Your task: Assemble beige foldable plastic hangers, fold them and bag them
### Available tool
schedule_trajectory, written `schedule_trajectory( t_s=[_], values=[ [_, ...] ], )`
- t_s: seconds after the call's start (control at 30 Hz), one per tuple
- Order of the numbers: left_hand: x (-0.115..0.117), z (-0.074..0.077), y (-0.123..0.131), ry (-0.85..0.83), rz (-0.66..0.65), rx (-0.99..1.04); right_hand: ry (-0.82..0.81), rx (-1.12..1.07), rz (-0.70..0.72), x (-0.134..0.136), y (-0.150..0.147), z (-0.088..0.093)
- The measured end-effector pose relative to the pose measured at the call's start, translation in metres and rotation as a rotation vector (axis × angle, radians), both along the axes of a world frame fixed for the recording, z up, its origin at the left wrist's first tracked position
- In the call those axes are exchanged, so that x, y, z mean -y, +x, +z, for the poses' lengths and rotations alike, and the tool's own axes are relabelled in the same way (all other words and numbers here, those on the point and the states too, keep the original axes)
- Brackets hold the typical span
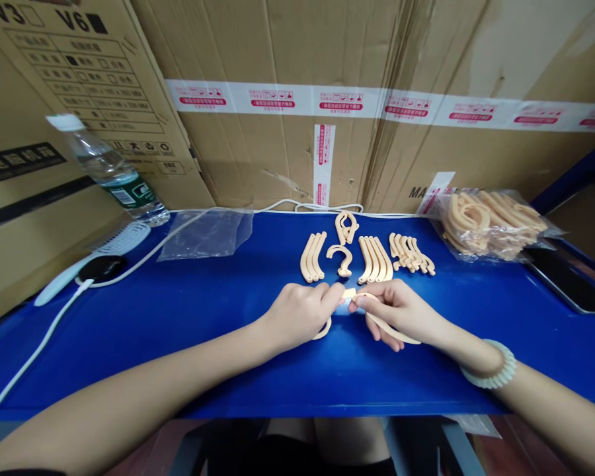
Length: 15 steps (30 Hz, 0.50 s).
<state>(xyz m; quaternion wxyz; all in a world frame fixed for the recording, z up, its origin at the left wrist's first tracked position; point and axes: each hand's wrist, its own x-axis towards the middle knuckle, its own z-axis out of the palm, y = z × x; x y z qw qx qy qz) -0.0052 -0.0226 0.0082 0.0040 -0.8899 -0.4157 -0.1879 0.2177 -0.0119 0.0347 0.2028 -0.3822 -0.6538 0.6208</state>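
My left hand [302, 314] is closed around a beige plastic hanger hook [323, 329]; its curved end shows below my fingers and its other end pokes out near my fingertips. Between the thumb and fingers of my right hand [401, 311] is a curved beige hanger arm [394, 332], slanting down to the right. The two pieces meet or nearly meet between my fingertips; whether they are joined I cannot tell. Just beyond my hands lie another hanger hook [344, 261], a row of arms [313, 256] on the left and more arms [375, 259] on the right.
A folded hanger [346, 228] and small curved pieces [410, 252] lie farther back. A bag of beige parts [490, 223] and a dark phone-like device [575, 279] are right. Left are a bottle [123, 178], hairbrush [99, 258], cable [49, 337] and plastic bag [208, 235]. Cardboard boxes [277, 158] stand behind.
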Motion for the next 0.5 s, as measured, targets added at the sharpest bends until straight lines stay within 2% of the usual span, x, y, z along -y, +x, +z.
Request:
schedule_trajectory(
  t_s=[0.27, 0.43, 0.5],
  values=[
    [0.0003, 0.0022, 0.0001, 0.171, -0.044, 0.006, 0.469, 0.182, -0.021, 0.0074, -0.0007, 0.0042],
    [0.0002, 0.0016, 0.0034, 0.082, -0.025, 0.133, 0.974, 0.230, -0.015, 0.0099, -0.0023, 0.0020],
    [0.0003, 0.0029, 0.0040, 0.039, -0.018, 0.183, 0.966, 0.207, -0.023, 0.0105, -0.0026, 0.0022]
  ],
)
